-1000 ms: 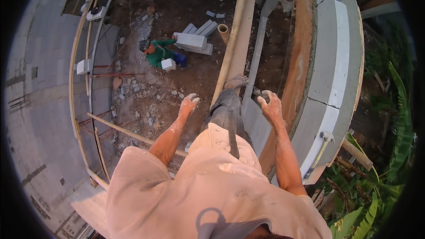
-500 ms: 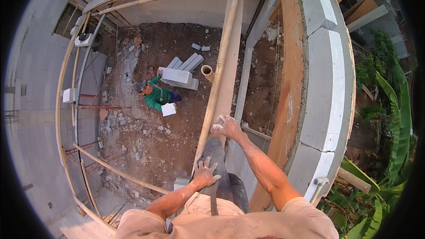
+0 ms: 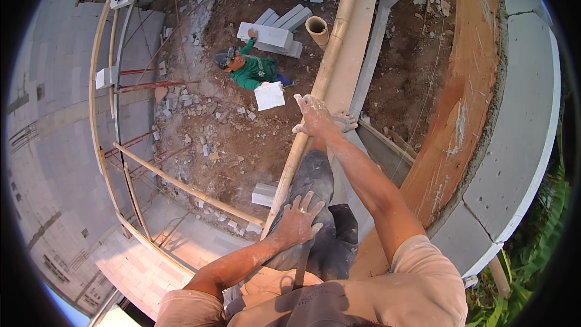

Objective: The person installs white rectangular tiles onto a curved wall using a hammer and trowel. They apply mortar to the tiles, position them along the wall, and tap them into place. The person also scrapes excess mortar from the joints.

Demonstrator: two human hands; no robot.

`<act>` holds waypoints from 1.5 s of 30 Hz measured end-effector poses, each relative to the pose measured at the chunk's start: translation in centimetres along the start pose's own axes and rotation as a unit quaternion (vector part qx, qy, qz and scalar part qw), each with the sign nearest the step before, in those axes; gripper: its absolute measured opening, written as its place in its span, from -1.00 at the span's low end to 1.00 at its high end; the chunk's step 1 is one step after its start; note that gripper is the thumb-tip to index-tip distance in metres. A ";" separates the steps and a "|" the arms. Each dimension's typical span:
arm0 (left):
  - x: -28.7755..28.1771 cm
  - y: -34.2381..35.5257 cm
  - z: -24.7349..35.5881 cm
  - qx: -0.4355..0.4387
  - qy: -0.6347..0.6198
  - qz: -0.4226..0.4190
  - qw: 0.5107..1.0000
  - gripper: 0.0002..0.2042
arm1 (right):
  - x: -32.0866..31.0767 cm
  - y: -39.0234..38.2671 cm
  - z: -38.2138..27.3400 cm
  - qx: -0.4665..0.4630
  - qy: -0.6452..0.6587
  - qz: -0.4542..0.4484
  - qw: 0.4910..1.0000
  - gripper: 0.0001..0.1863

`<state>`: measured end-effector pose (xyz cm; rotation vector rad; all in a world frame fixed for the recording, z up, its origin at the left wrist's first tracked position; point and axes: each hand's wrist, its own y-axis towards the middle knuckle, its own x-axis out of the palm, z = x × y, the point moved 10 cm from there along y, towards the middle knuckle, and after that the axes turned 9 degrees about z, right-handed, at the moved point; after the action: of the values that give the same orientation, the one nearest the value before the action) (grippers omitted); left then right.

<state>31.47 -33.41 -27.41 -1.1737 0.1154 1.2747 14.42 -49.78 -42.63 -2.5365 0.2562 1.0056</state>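
Observation:
My left hand rests on my dark trouser leg, its dusty fingers spread and holding nothing. Farther forward, my right hand reaches to the bamboo pole, thumb and fingers apart and empty; whether it touches the pole I cannot tell. Down on the ground, a co-worker in a green top holds up a white block in one hand. The co-worker's other hand lies on a pale block atop a small stack.
A plank runs beside the pole, above the dirt floor strewn with rubble. To my right stand a wooden board and a grey block wall with mortar. An upright bamboo tube rises by the pole. Bamboo rails cross on the left.
My right hand has gone from a curled shape near my knee to stretched-out fingers at the pole. My view has tilted down and left, and the co-worker appears larger.

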 end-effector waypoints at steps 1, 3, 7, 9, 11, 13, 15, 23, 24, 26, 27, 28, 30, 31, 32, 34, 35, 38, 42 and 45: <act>0.2 0.1 -0.2 0.000 0.008 -0.011 1.000 -0.36 | 1.4 0.8 0.2 -0.024 -0.029 0.016 0.999 0.12; 0.4 0.4 -0.7 -0.001 -0.006 -0.001 1.000 -0.38 | 4.3 2.4 0.7 -0.068 -0.080 0.030 0.994 0.14; 0.8 0.3 -1.7 -0.015 -0.058 0.028 0.998 -0.40 | 9.6 5.9 2.7 -0.087 -0.148 -0.013 0.985 0.34; 1.5 0.4 -2.3 -0.026 -0.078 0.014 0.996 -0.39 | 9.8 7.4 3.1 -0.078 -0.179 -0.044 0.980 0.41; 1.8 0.7 -3.0 -0.036 -0.114 0.016 0.993 -0.40 | 12.4 8.4 3.7 -0.113 -0.202 -0.065 0.971 0.47; 2.1 0.8 -3.1 -0.037 -0.127 0.013 0.991 -0.40 | 14.1 8.3 4.1 -0.156 -0.235 -0.091 0.955 0.47; 2.2 1.0 -3.0 -0.039 -0.129 0.016 0.991 -0.40 | 14.4 8.7 5.0 -0.159 -0.245 -0.023 0.956 0.44; 3.0 -0.1 -2.2 -0.032 -0.106 0.030 0.993 -0.40 | 10.0 6.4 6.5 -0.073 -0.152 0.045 0.985 0.24; 3.2 -0.3 -2.2 -0.034 -0.099 0.027 0.994 -0.40 | 8.7 5.4 6.7 -0.049 -0.129 0.061 0.989 0.22; 3.2 -0.7 -2.0 -0.034 -0.086 0.033 0.995 -0.41 | 5.4 2.1 6.9 0.029 -0.049 0.099 0.993 0.18; 2.9 -0.7 -1.7 -0.027 -0.080 0.041 0.996 -0.41 | 3.4 -0.1 7.7 0.077 -0.014 0.120 0.990 0.16; 2.6 -0.7 -1.5 -0.018 -0.072 0.046 0.996 -0.41 | 2.4 -2.2 9.3 0.136 0.029 0.165 0.976 0.13; 2.7 -1.0 -0.8 -0.015 -0.052 0.042 0.998 -0.41 | -0.9 -8.2 11.1 0.234 0.196 0.218 0.927 0.12; 2.7 -1.1 -0.3 -0.011 -0.039 0.039 0.998 -0.41 | -2.4 -11.7 11.7 0.278 0.278 0.250 0.885 0.12; 2.6 -1.3 0.2 -0.008 -0.022 0.040 0.999 -0.41 | -5.0 -15.5 11.6 0.344 0.194 0.256 0.882 0.17; 1.8 -1.4 1.5 0.010 0.026 0.033 0.999 -0.42 | -6.4 -23.1 12.3 0.404 0.252 0.300 0.827 0.17; 0.9 -1.5 2.6 0.044 0.045 0.049 0.997 -0.43 | -6.8 -26.9 12.4 0.430 0.280 0.325 0.794 0.17; -1.8 -1.6 5.7 0.129 0.037 0.110 0.985 -0.46 | -9.1 -36.8 10.8 0.430 0.336 0.406 0.733 0.19; -7.0 2.0 7.5 0.089 -0.159 0.222 0.958 -0.50 | -13.6 -48.9 5.3 0.397 0.390 0.512 0.654 0.20; -6.3 7.5 8.3 0.043 -0.314 0.077 0.945 -0.24 | -17.6 -53.8 0.1 0.337 0.527 0.542 0.561 0.17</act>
<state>19.12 -32.88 -24.07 -0.6476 -0.2110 1.7099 18.28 -0.67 -14.67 -1.6479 2.1813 -0.5640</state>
